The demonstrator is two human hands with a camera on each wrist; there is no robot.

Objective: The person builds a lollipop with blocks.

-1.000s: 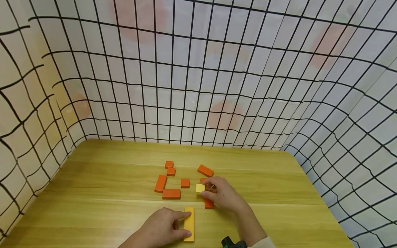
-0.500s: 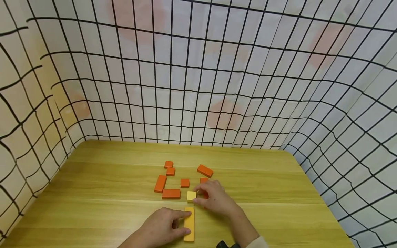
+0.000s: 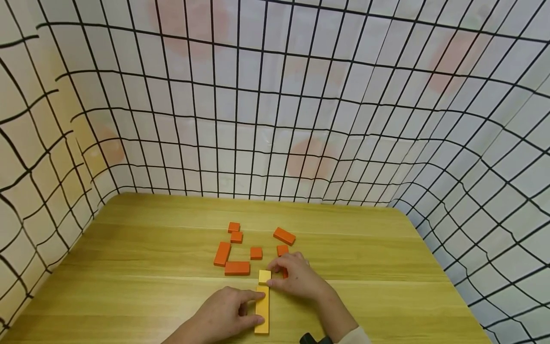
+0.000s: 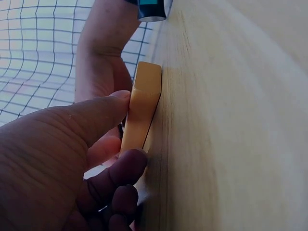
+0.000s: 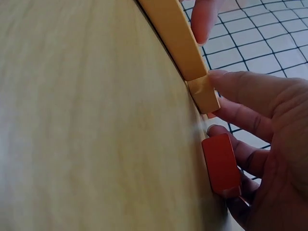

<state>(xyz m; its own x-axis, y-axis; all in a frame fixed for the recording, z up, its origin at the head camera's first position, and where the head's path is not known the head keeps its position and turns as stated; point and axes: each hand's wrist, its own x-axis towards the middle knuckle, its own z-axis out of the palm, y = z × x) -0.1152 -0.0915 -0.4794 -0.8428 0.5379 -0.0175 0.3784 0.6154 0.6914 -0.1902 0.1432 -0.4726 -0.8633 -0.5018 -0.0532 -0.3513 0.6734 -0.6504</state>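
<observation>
A long yellow block (image 3: 262,313) lies lengthwise on the table before me. My left hand (image 3: 221,313) rests thumb and forefinger on its top, one toward each end. In the left wrist view the thumb presses on the yellow block (image 4: 144,96). My right hand (image 3: 301,279) pinches a small square yellow block (image 3: 264,276) between thumb and forefinger. The right wrist view shows this small block (image 5: 202,91) end to end with the long one. Under the right hand's curled fingers is a red block (image 5: 221,163), mostly hidden in the head view.
Several orange-red blocks lie beyond the hands: long ones (image 3: 237,268) at left, a tilted one (image 3: 284,236) at right, and small squares, one (image 3: 256,253) near the middle. Black wire mesh (image 3: 275,129) surrounds the wooden table (image 3: 365,248); pale sheeting hangs behind it.
My right hand has brought the small yellow block left and toward me, from above the red blocks to the far end of the long yellow block. My left hand has stayed put.
</observation>
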